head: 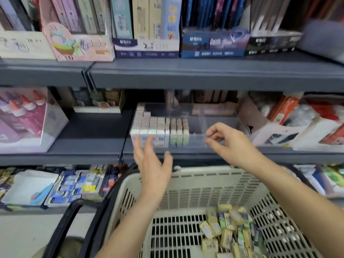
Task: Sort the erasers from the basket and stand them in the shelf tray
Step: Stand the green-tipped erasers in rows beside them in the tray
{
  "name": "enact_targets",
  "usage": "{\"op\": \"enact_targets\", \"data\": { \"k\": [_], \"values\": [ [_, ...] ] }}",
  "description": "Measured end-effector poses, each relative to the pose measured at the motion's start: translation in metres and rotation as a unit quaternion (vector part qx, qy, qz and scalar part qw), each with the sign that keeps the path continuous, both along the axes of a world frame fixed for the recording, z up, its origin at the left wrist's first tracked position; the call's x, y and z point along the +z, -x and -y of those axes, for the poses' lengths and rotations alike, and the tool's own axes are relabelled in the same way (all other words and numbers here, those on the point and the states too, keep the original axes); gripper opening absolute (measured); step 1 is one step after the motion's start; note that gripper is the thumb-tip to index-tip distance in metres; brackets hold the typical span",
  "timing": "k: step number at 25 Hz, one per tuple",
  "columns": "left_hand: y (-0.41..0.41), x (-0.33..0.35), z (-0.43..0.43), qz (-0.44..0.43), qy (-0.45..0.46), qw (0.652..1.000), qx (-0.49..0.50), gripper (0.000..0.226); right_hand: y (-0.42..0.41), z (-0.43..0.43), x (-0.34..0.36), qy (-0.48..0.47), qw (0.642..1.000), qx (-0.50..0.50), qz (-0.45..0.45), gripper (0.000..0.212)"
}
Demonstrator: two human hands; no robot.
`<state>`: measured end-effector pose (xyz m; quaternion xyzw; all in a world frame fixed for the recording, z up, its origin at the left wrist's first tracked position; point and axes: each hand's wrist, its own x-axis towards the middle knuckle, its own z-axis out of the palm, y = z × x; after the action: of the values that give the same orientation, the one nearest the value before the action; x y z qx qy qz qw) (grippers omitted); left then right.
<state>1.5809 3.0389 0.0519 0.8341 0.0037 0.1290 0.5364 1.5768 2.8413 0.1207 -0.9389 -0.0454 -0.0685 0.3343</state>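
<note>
The loose erasers (230, 233), mostly yellow with some green and blue ones, lie in a jumbled pile at the bottom right of the basket (204, 175), a cream plastic one with slotted walls and floor. Its 2 black handles (70, 216) hang down on the left side. Above the basket's far rim, the clear shelf tray (197, 140) sits on the grey middle shelf (89, 131). The standing erasers (158, 125) fill its left part in tight upright rows, white ones to the left and darker-topped ones just beside them on the right; the tray's right part holds none.

The left hand (153, 164) is raised in front of the tray's front wall, below the white rows, its fingers straight and spread, its grip released and holding nothing. The right hand (230, 142) is at the tray's front rim, right of the rows, with curled fingers and the thumb close under the index finger. Blur hides whether this grip pinches the rim or anything else.

On the same shelf, a box of glue bottles (28, 116) stands well to the left. Display boxes of stationery (147, 43) line the shelf above.
</note>
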Motion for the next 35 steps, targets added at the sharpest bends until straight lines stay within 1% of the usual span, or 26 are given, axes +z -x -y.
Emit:
{"op": "enact_targets", "data": {
  "k": [2,3,4,5,6,8,9,11,12,14,16,17,19,20,21,22,23,24,25,26,27,29,30,31,32,35],
  "values": [
    [0.031,-0.006,0.01,0.031,-0.004,0.996,-0.088,0.042,0.037,0.017,-0.023,-0.022,0.998,-0.015,-0.05,0.014],
    [0.045,-0.012,0.015,0.029,-0.012,0.99,-0.138,0.037,0.052,0.026,-0.037,-0.02,0.995,-0.02,-0.095,0.014],
    [0.057,-0.02,0.019,0.011,-0.02,0.983,-0.183,0.034,0.065,0.032,-0.053,-0.011,0.987,-0.022,-0.159,0.012],
    [0.065,-0.027,0.023,-0.019,-0.026,0.976,-0.217,0.031,0.076,0.037,-0.069,0.015,0.971,-0.019,-0.236,0.006],
    [0.072,-0.035,0.027,-0.054,-0.033,0.969,-0.241,0.031,0.086,0.04,-0.084,0.063,0.949,-0.016,-0.309,0.011],
    [0.077,-0.048,0.033,-0.109,-0.059,0.957,-0.261,0.033,0.097,0.044,-0.115,0.16,0.894,-0.015,-0.419,0.042],
    [0.078,-0.053,0.034,-0.13,-0.07,0.953,-0.265,0.034,0.101,0.045,-0.128,0.179,0.873,-0.026,-0.454,0.054],
    [0.078,-0.06,0.032,-0.164,-0.085,0.946,-0.266,0.031,0.108,0.045,-0.152,0.18,0.85,-0.062,-0.491,0.071],
    [0.077,-0.064,0.03,-0.175,-0.089,0.943,-0.268,0.029,0.111,0.046,-0.161,0.179,0.85,-0.082,-0.489,0.076],
    [0.075,-0.07,0.027,-0.187,-0.089,0.94,-0.271,0.024,0.118,0.049,-0.175,0.171,0.862,-0.108,-0.464,0.086],
    [0.075,-0.077,0.028,-0.199,-0.092,0.936,-0.275,0.021,0.123,0.052,-0.184,0.108,0.886,-0.114,-0.437,0.093],
    [0.075,-0.081,0.029,-0.21,-0.092,0.933,-0.278,0.021,0.124,0.051,-0.188,0.068,0.895,-0.098,-0.431,0.093],
    [0.077,-0.092,0.032,-0.241,-0.096,0.922,-0.288,0.022,0.125,0.042,-0.191,-0.043,0.897,-0.041,-0.438,0.085],
    [0.078,-0.097,0.032,-0.256,-0.103,0.915,-0.295,0.022,0.123,0.037,-0.192,-0.115,0.889,-0.022,-0.442,0.078],
    [0.078,-0.103,0.031,-0.269,-0.113,0.908,-0.301,0.022,0.121,0.034,-0.194,-0.165,0.885,-0.015,-0.434,0.069],
    [0.078,-0.108,0.029,-0.283,-0.121,0.903,-0.302,0.022,0.118,0.031,-0.195,-0.18,0.893,-0.026,-0.413,0.059],
    [0.077,-0.113,0.027,-0.297,-0.122,0.899,-0.296,0.023,0.114,0.032,-0.197,-0.156,0.909,-0.05,-0.384,0.047],
    [0.076,-0.119,0.025,-0.311,-0.118,0.899,-0.285,0.022,0.11,0.033,-0.2,-0.108,0.922,-0.076,-0.365,0.039],
    [0.075,-0.124,0.023,-0.323,-0.111,0.9,-0.272,0.021,0.107,0.035,-0.203,-0.051,0.928,-0.092,-0.358,0.034],
    [0.075,-0.128,0.021,-0.334,-0.105,0.9,-0.259,0.02,0.106,0.035,-0.206,-0.009,0.927,-0.09,-0.364,0.035],
    [0.075,-0.132,0.02,-0.342,-0.103,0.901,-0.247,0.02,0.105,0.032,-0.209,0.01,0.923,-0.078,-0.378,0.041],
    [0.076,-0.139,0.02,-0.34,-0.11,0.905,-0.232,0.022,0.105,0.021,-0.217,0.015,0.915,-0.054,-0.4,0.056],
    [0.076,-0.142,0.021,-0.335,-0.114,0.907,-0.23,0.023,0.104,0.014,-0.22,0.021,0.913,-0.057,-0.404,0.059],
    [0.077,-0.143,0.021,-0.33,-0.116,0.907,-0.232,0.023,0.102,0.009,-0.223,0.031,0.913,-0.069,-0.402,0.058],
    [0.077,-0.144,0.023,-0.328,-0.115,0.907,-0.238,0.023,0.099,0.005,-0.224,0.037,0.914,-0.086,-0.396,0.053],
    [0.078,-0.143,0.023,-0.338,-0.098,0.902,-0.249,0.024,0.091,0.001,-0.224,0.02,0.921,-0.121,-0.371,0.027]
  ]
}}
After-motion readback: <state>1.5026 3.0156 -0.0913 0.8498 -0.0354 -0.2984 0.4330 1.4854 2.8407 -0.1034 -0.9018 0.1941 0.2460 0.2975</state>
